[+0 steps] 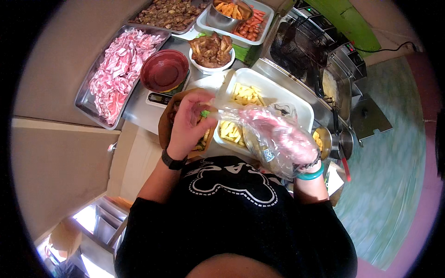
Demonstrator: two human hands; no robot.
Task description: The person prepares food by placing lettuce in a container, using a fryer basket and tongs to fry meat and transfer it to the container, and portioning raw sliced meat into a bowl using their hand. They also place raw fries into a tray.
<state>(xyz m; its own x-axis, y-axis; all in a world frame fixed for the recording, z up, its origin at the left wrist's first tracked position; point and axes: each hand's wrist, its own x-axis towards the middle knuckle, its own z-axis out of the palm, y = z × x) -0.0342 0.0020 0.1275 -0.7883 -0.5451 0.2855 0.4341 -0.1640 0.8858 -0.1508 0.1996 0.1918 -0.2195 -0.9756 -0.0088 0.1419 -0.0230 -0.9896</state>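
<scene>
My right hand (278,130) is inside a loose, clear plastic glove or bag, blurred by motion, above a white tray (302,104) of pale cut fries (248,94). The plastic's narrow end reaches to the fingertips of my bare left hand (191,121); whether they pinch it I cannot tell. Between the left thumb and fingers shows a small green leafy piece (204,113). Below that hand stands a brown paper bowl (165,128) holding fries, greens and dark pieces, partly hidden. How the right fingers are set is unclear through the plastic.
A dark red bowl (164,69) sits on a digital scale (160,98). Around it are a tray of sliced raw meat (121,66), a bowl of browned meat (211,50), a sausage tray (255,29) and a tray of brown pieces (167,15). Deep fryers (295,48) stand at the right.
</scene>
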